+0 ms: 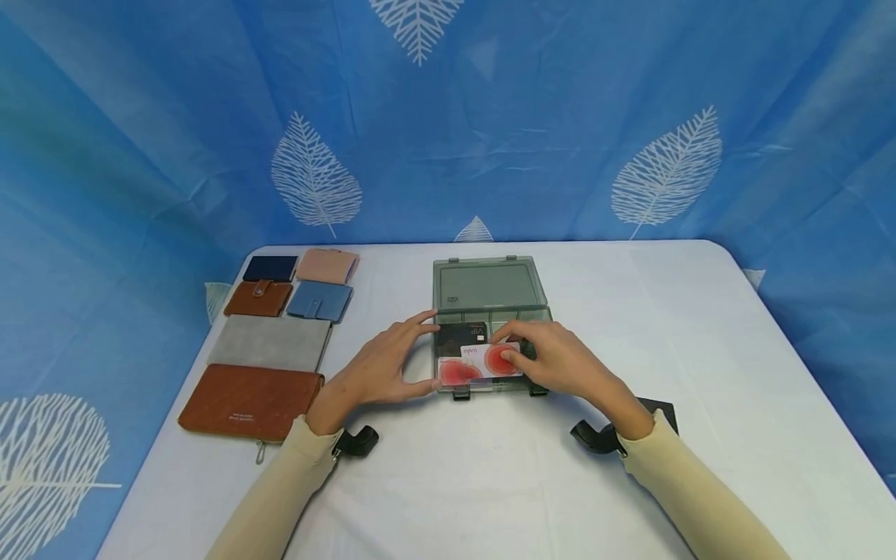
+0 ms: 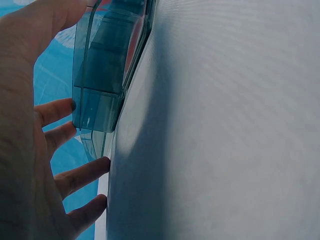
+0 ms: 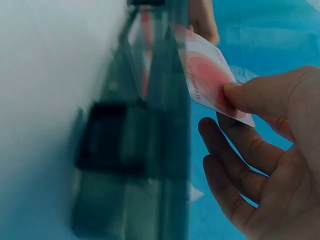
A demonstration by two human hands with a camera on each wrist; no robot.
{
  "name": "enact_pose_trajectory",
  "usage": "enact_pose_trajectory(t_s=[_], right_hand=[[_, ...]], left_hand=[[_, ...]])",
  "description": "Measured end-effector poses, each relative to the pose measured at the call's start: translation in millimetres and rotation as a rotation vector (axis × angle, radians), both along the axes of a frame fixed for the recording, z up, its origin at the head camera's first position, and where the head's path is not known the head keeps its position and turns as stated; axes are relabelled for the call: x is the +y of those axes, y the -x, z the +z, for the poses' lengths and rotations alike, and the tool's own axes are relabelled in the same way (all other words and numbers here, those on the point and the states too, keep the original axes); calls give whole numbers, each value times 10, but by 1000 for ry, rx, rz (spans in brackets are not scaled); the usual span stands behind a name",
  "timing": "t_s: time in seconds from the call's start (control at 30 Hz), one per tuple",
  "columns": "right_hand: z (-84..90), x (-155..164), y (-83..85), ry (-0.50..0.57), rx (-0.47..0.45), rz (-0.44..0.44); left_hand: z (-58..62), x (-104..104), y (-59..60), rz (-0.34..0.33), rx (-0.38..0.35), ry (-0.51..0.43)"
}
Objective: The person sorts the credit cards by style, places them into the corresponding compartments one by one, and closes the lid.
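my right hand (image 1: 560, 362) pinches a white-and-red card (image 3: 210, 80) over the open box (image 1: 483, 292) at tabletop centre. left hand (image 1: 385, 365), fingers relaxed, steadies the box's 9 o'clock side. i'd keep the card flat and lower it squarely.

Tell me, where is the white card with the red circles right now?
In the head view, the white card sits centre table, pinched by the right hand over the open grey box, above a black card.

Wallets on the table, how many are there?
6, all at the table's left: navy wallet and pink wallet at the back, small brown wallet and blue wallet next, then grey wallet, and large brown wallet nearest. None looks hidden.
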State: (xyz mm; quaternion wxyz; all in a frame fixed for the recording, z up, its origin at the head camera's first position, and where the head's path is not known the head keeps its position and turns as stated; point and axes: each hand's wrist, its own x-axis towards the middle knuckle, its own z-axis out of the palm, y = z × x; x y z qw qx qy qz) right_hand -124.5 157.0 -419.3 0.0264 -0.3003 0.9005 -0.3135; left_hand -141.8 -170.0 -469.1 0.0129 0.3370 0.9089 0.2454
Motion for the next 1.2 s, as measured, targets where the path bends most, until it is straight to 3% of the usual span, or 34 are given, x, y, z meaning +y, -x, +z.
enact_pose_trajectory(t_s=[0.43, 0.67, 0.9, 1.2], right_hand=[[-194, -162, -223, -31, 48, 22], [-232, -234, -223, -57, 79, -7], [-277, -239, -212, -75, 192, -17], [-287, -264, -187, -132, 258, -4]], left_hand=[[-74, 34, -135, 4, -20, 3], [-39, 27, -119, 3, -17, -11], [-19, 50, -73, -8, 1, -2], [14, 45, -84, 24, -14, -4]])
